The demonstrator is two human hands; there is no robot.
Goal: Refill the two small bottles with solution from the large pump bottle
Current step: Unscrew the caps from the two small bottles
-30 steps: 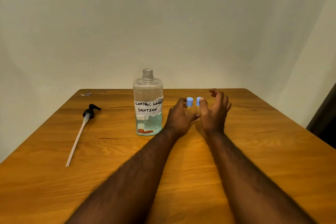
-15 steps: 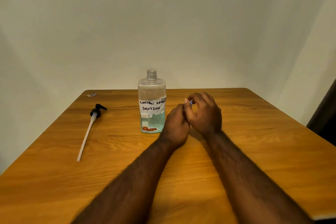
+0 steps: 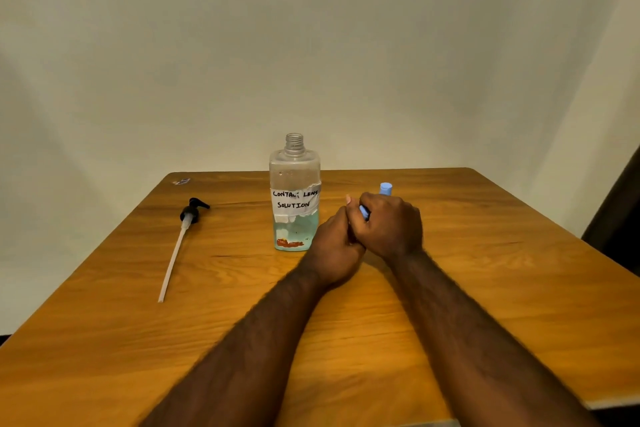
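The large clear bottle [image 3: 294, 198] stands open-necked mid-table, labelled "contact lens solution", with blue liquid low inside. Its black pump head with a long white tube [image 3: 180, 239] lies on the table to the left. My left hand [image 3: 336, 246] is curled round one small bottle, whose body is hidden. My right hand [image 3: 391, 225] is curled over that bottle's blue cap [image 3: 363, 212]. Behind my right hand the blue cap of the second small bottle [image 3: 385, 188] pokes up; its body is hidden.
The wooden table [image 3: 485, 288] ends at a pale wall behind. A small scrap [image 3: 181, 181] lies at the far left corner. A dark object stands off the right edge.
My right hand, spread open a second ago, has closed over the blue cap of the bottle in my left hand. The second small bottle's cap now shows behind my right hand.
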